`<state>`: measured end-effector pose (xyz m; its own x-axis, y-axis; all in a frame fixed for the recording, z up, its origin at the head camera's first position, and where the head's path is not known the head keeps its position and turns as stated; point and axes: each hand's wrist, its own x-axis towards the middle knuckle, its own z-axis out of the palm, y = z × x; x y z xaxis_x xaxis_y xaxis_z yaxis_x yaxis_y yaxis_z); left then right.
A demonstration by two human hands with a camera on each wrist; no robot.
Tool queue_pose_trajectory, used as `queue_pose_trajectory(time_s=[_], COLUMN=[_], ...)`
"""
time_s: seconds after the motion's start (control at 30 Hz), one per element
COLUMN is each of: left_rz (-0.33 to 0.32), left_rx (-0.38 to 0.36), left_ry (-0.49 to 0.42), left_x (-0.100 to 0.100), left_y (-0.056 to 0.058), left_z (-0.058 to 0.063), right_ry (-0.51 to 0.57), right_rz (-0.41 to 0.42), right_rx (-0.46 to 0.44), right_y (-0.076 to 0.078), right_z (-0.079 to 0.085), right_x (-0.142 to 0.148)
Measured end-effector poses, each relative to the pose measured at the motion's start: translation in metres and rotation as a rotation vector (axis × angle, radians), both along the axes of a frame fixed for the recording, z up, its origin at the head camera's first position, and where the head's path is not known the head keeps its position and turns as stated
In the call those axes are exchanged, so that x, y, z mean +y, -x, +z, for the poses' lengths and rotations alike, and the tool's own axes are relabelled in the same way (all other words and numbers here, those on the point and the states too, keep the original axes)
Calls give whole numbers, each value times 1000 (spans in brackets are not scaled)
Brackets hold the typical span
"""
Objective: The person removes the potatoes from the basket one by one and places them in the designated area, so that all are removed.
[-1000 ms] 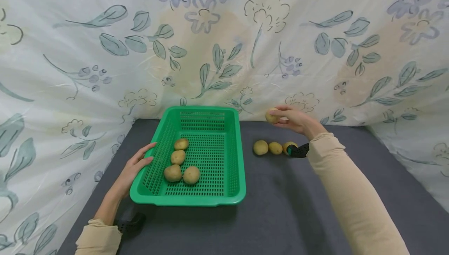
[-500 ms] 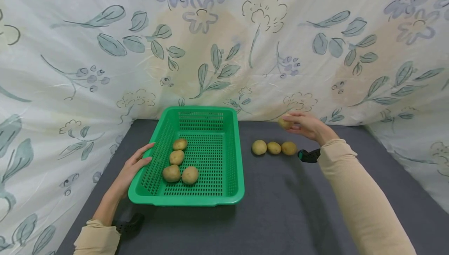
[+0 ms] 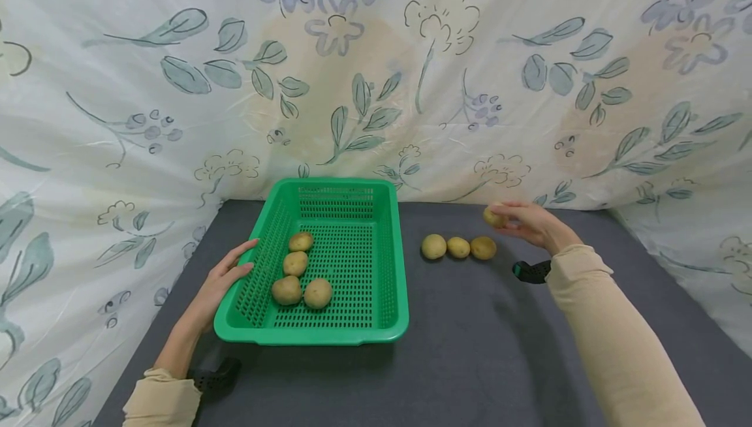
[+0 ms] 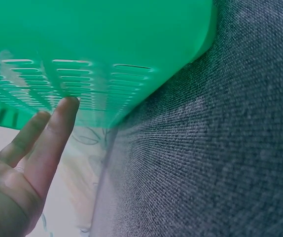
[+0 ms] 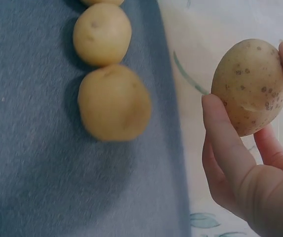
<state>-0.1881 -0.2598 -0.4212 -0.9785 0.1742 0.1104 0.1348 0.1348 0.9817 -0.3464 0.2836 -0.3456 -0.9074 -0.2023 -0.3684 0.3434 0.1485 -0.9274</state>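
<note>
My right hand holds a potato between thumb and fingertips, above the table's back right part. In the right wrist view that speckled potato appears large, pinched at its sides. Three potatoes lie in a row on the table: a round one, a smaller one and a right-hand one. The green plastic basket stands left of them with several potatoes inside. My left hand rests against its left side. In the left wrist view, extended fingers touch the slotted wall.
A dark grey cloth covers the table. Behind it and at both sides hangs a floral sheet. Black straps with small devices sit at both wrists, the right one near the potato row.
My right hand has moved to the right and slightly down with its potato, uncovering the right-hand potato of the row. The left hand and basket have kept their places.
</note>
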Motion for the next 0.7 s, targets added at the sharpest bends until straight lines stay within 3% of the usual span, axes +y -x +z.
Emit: queue_pose_trajectory(time_s=[0.37, 0.7], left_rz=[-5, 7], left_rx=[-3, 1], left_ry=[-17, 4], left_x=[0, 0], left_y=[0, 0], left_z=[-1, -1], right_ry=[-57, -47], right_rz=[-4, -82], right_rx=[-19, -94], right_y=[-6, -10], right_z=[-18, -35], right_x=[21, 40])
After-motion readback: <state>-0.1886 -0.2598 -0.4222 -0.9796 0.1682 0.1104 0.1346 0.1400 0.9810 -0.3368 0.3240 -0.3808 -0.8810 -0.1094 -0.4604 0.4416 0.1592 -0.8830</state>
